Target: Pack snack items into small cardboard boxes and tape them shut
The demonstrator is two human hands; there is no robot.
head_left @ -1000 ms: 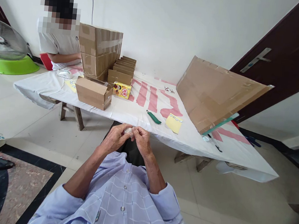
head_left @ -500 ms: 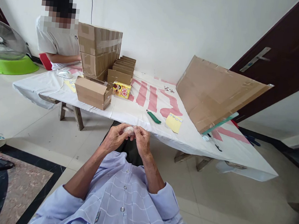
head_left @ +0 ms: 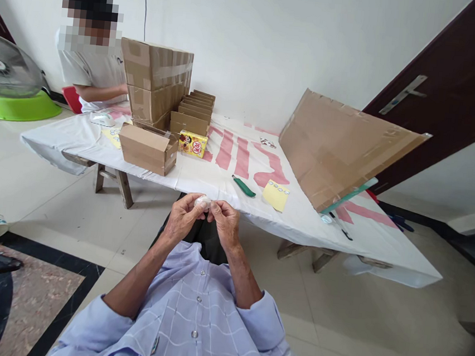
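Observation:
Close to the table's front edge, my left hand (head_left: 181,217) is closed around a small whitish, shiny round thing (head_left: 202,201) that looks like a roll of clear tape. My right hand (head_left: 225,220) pinches at its right side, thumb and forefinger together; the fingertips partly hide what they grip. Beyond my hands on the table lie a green-handled cutter (head_left: 244,186) and a yellow paper note (head_left: 275,195) with small drawn shapes.
An open carton (head_left: 148,150) and a yellow printed box (head_left: 192,144) stand left on the white-covered table (head_left: 203,180). Behind them are stacked cartons (head_left: 155,75). A large cardboard sheet (head_left: 345,149) leans at right. Another person (head_left: 90,69) sits at far left near a fan (head_left: 10,72).
The round thing has turned and risen slightly between my fingers, showing more of its face. My right fingertips have shifted to its right edge. The view has tilted a little.

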